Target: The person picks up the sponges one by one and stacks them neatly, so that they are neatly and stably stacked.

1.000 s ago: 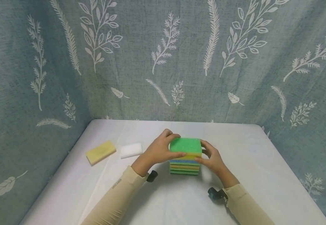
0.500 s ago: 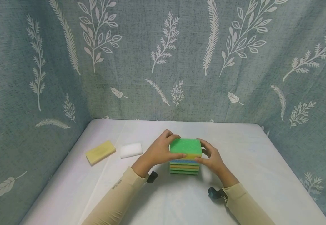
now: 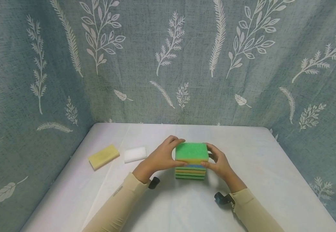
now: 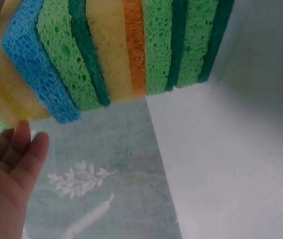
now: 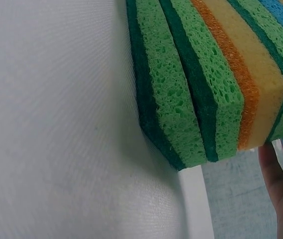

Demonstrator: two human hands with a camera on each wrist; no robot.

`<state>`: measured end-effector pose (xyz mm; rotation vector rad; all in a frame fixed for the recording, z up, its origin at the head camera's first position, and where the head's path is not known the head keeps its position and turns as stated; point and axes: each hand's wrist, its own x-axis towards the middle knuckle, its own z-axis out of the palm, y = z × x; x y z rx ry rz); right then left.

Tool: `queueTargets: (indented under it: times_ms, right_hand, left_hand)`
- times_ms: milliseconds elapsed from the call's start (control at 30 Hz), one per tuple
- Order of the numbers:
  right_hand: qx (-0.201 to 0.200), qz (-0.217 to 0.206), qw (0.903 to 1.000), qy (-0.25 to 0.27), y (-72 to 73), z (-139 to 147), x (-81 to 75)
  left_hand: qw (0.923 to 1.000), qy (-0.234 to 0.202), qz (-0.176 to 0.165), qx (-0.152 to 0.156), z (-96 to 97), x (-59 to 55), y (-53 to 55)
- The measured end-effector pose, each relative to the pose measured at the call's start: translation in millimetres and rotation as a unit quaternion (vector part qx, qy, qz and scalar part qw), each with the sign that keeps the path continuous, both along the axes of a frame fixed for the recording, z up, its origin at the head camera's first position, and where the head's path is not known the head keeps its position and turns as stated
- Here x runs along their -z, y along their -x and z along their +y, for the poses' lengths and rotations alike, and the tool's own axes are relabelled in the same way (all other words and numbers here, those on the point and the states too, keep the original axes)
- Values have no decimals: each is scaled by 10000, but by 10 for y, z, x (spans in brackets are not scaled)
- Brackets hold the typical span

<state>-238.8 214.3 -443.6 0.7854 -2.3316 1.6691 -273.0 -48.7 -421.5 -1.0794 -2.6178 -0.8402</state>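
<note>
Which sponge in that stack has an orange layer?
The third sponge up from the white table, cream foam with an orange layer beneath. The green sponge directly above it and the green sponge directly below have dark green layers instead.

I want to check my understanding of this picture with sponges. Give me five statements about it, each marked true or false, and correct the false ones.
1. The top face of the stack of sponges is green. True.
2. The white block lies to the right of the stack. False: it lies to the left.
3. Within the stack, the blue layer sits above the orange layer. True.
4. The right hand lies flat on the table, away from the stack. False: it holds the stack's upper part, as does the left hand.
5. The yellow block lies apart from the stack. True.
</note>
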Motion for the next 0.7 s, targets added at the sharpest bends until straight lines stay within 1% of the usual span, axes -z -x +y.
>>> queueTargets:
  times_ms: [167,367,700]
  right_hand:
    - [5,4,10000,31,-6,6,-4]
    - [-48,25,10000,66,-6,15,-2]
    - [-112,8,9998,139,-4,29,-3]
  left_hand:
    - [9996,-77,-229,108,-52,-3,16]
    - [9989,-14,-466,11,-96,-7,28]
    - [9990,103,-432,84,-83,-16,53]
